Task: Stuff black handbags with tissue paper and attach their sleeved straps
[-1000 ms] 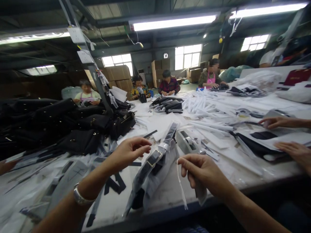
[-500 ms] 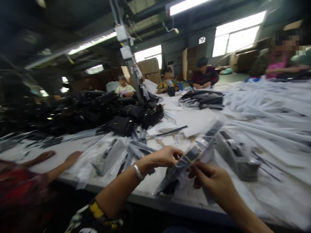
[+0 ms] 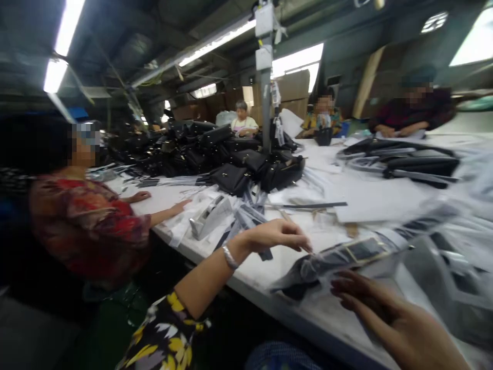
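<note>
A dark strap in a clear plastic sleeve lies slantwise on the table's front part, with a pale-edged rectangular patch near its middle. My left hand, with a silver bracelet at the wrist, hovers at the sleeve's left part. Its fingers stretch toward the plastic, the tips touching it or just short of it. Below the sleeve is my right hand, somewhat blurred, fingers extended and nothing seen in them. A grey tape dispenser stands right of the strap, partly behind the sleeve's far end.
Black bags are heaped at the back left beside a metal post. A second tape dispenser stands among loose plastic sleeves. Wrapped black straps lie at the back right. A co-worker in a red patterned top sits at left; others sit across the table.
Both hands were pinching the wrapped strap, held up at a slant; now it lies lower and my fingers have come apart. My view has swung left, bringing the left-hand co-worker into sight.
</note>
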`<action>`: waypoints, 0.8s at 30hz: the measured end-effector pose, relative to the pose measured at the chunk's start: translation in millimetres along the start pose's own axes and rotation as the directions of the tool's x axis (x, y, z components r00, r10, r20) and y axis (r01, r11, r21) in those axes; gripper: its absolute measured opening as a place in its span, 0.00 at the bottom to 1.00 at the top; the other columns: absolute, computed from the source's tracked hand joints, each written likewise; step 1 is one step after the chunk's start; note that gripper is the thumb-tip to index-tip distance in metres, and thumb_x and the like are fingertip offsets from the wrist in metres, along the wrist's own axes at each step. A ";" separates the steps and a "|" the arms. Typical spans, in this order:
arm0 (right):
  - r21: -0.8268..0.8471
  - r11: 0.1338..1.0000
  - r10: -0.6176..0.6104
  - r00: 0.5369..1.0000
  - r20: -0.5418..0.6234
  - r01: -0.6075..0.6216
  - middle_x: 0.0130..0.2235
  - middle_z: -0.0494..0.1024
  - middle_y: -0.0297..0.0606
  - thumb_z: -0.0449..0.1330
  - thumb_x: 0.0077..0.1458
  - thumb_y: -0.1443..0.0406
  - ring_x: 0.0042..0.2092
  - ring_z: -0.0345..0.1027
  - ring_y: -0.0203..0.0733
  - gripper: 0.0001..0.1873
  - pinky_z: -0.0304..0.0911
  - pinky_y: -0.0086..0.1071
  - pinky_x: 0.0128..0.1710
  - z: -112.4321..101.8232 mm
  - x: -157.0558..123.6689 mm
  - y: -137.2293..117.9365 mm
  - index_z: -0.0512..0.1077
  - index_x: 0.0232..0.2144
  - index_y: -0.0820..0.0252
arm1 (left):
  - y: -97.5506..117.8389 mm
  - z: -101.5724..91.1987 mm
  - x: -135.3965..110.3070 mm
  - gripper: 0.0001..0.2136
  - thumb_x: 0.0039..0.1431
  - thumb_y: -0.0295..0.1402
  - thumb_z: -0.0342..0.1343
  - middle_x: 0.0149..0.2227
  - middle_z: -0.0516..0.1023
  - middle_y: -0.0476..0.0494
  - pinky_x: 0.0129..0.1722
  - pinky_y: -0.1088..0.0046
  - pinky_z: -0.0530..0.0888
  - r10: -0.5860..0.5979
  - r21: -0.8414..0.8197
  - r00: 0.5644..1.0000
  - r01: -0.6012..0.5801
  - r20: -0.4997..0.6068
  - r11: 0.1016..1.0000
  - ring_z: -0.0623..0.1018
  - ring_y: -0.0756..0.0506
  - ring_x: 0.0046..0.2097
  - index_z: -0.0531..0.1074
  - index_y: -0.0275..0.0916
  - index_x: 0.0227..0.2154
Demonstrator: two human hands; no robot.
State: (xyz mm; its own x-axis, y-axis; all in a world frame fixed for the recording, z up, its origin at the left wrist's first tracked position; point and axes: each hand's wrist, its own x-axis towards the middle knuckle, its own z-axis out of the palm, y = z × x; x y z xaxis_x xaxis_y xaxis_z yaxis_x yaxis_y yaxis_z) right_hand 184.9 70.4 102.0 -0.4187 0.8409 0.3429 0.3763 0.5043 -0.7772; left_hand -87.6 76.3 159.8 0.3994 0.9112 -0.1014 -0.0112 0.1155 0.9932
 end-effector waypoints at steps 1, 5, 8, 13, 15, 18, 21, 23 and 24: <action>0.032 0.999 0.028 0.997 0.073 -0.031 0.40 0.84 0.40 0.64 0.53 0.53 0.40 0.81 0.50 0.19 0.78 0.33 0.40 -0.9 -3.3 -7.1 0.80 0.45 0.54 | -2.5 0.9 -6.7 0.17 0.52 0.46 0.67 0.37 0.81 0.40 0.48 0.68 0.73 0.011 -0.036 1.000 -0.012 -0.003 0.999 0.79 0.46 0.41 0.78 0.34 0.32; 0.074 0.991 0.109 0.994 0.010 -0.109 0.42 0.84 0.40 0.60 0.59 0.59 0.42 0.81 0.47 0.13 0.78 0.34 0.43 0.2 -15.5 -25.0 0.76 0.45 0.54 | -15.9 4.8 -19.0 0.13 0.60 0.43 0.62 0.37 0.81 0.43 0.53 0.66 0.72 0.072 -0.203 0.996 -0.081 -0.053 0.976 0.80 0.45 0.46 0.73 0.38 0.30; 0.032 0.997 0.075 0.989 -0.125 -0.071 0.41 0.84 0.38 0.62 0.58 0.61 0.42 0.80 0.47 0.12 0.78 0.34 0.41 -0.2 -25.2 -31.9 0.73 0.45 0.52 | -20.0 12.6 -20.8 0.10 0.58 0.38 0.64 0.34 0.79 0.44 0.52 0.67 0.73 0.084 -0.350 0.984 -0.134 -0.154 0.927 0.80 0.45 0.44 0.75 0.38 0.29; 0.129 0.988 -0.058 0.973 -0.225 0.089 0.35 0.82 0.36 0.63 0.57 0.66 0.38 0.79 0.43 0.03 0.75 0.32 0.40 -4.4 -27.1 -49.8 0.75 0.36 0.53 | -18.2 29.9 -17.9 0.05 0.53 0.34 0.68 0.33 0.79 0.48 0.50 0.70 0.74 0.114 -0.412 0.962 -0.212 -0.249 0.886 0.79 0.48 0.39 0.79 0.41 0.30; 0.276 0.940 -0.138 0.964 -0.227 0.199 0.36 0.82 0.37 0.62 0.58 0.68 0.40 0.78 0.42 0.04 0.74 0.32 0.43 -2.5 -20.0 -58.7 0.76 0.36 0.55 | -17.8 35.9 -14.9 0.07 0.48 0.36 0.71 0.33 0.81 0.47 0.47 0.72 0.75 0.073 -0.369 0.951 -0.186 -0.299 0.911 0.79 0.47 0.40 0.80 0.42 0.29; 0.444 0.850 -0.222 0.958 -0.183 0.282 0.39 0.82 0.41 0.62 0.59 0.68 0.43 0.78 0.41 0.02 0.72 0.33 0.47 4.1 -1.5 -66.6 0.76 0.35 0.59 | -17.9 41.0 -7.5 0.13 0.39 0.39 0.75 0.29 0.81 0.50 0.39 0.75 0.77 0.015 -0.290 0.907 -0.151 -0.422 0.945 0.79 0.48 0.34 0.81 0.46 0.29; 0.414 0.875 -0.200 0.966 -0.163 0.251 0.38 0.82 0.40 0.60 0.60 0.66 0.40 0.77 0.39 0.05 0.71 0.29 0.44 8.5 18.3 -67.8 0.75 0.37 0.61 | -16.7 41.7 1.1 0.18 0.33 0.44 0.76 0.24 0.79 0.53 0.26 0.75 0.76 -0.012 -0.231 0.866 -0.120 -0.500 0.965 0.76 0.49 0.25 0.82 0.50 0.32; 0.303 0.926 -0.189 0.970 -0.152 0.227 0.38 0.82 0.39 0.59 0.60 0.66 0.39 0.77 0.38 0.07 0.70 0.26 0.42 8.9 27.1 -68.4 0.76 0.39 0.61 | -15.5 39.7 4.5 0.20 0.34 0.49 0.74 0.26 0.81 0.52 0.23 0.73 0.75 -0.021 -0.174 0.851 -0.083 -0.525 0.981 0.77 0.46 0.25 0.82 0.50 0.33; 0.245 0.945 -0.186 0.973 -0.140 0.216 0.39 0.82 0.38 0.59 0.60 0.65 0.39 0.76 0.37 0.08 0.69 0.25 0.43 8.6 29.8 -69.1 0.76 0.40 0.60 | -15.4 37.5 5.2 0.21 0.34 0.51 0.73 0.29 0.83 0.50 0.24 0.72 0.76 -0.021 -0.141 0.850 -0.063 -0.527 0.988 0.78 0.44 0.27 0.82 0.49 0.33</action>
State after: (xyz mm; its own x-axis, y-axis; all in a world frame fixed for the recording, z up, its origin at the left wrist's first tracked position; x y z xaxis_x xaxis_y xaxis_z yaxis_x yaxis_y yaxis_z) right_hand 139.3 59.0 161.4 -0.3611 0.7518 0.5517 0.0629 0.6099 -0.7900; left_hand -51.0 64.3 146.1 -0.1436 0.9802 -0.1365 -0.1658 0.1122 0.9798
